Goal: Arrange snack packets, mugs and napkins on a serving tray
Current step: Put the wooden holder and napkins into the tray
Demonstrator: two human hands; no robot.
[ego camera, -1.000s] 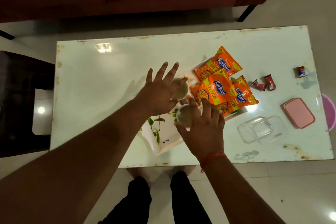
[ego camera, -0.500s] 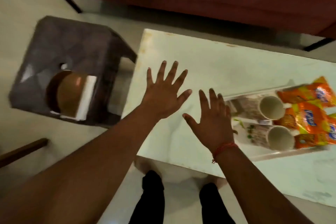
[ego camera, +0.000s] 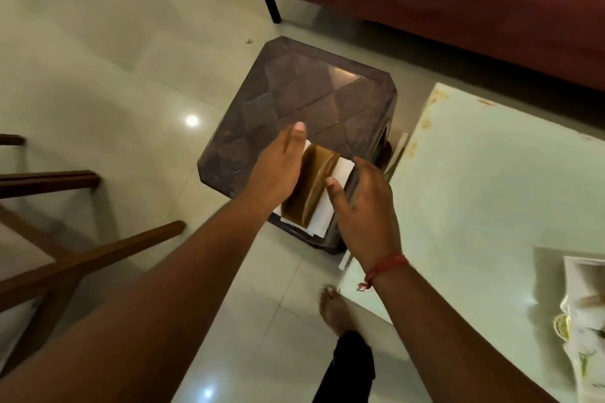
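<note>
Floor: pale glossy tiles with a couple of light spots glaring off them; a bare foot and a black trouser leg sit at the bottom edge.
Table: white top, a bit stained along its rim, fills the right side; the tray just pokes in at the far right edge, blurry, contents hard to make out.
Left hand: reaches over the stool, fingers out fairly straight against the left side of the napkin holder; left hand looks flat on it, not curled.
Right hand: right hand is spread, thumb touching the white napkins, fingers blurred so can't tell if it's gripping.
Napkins: upright in the brown holder, on the stool's near edge, not on the tray.
Stool: dark plastic, diamond-patterned top, just left of the table.
Chair: wooden legs at the left.
Sofa: dark red, across the top.
</note>
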